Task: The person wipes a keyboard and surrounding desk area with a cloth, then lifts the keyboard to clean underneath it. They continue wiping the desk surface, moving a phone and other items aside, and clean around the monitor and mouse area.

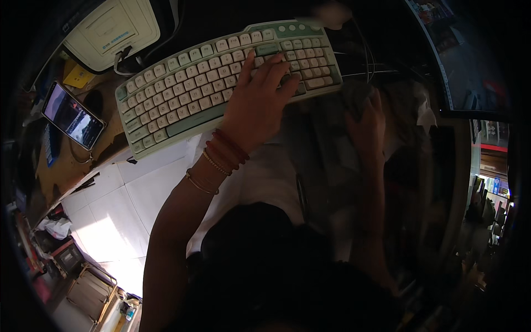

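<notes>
A green and cream computer keyboard (186,95) lies tilted across the upper middle of the view. My left hand (259,99), with red beaded bracelets and thin bangles at the wrist, rests over the keyboard's right part, its fingers spread on the keys near the large green key. To the right of the keyboard, in shadow, my right hand (367,120) lies on a dark computer mouse (356,94); the mouse is dim, and how firmly the fingers close round it is hard to see.
At the left, a smartphone (74,115) with a lit screen lies on a wooden desk (58,174), near a yellow packet (78,75). Monitors stand at the upper left (112,31) and upper right (464,54). Cables run behind the mouse. Below left is a white tiled floor (120,207).
</notes>
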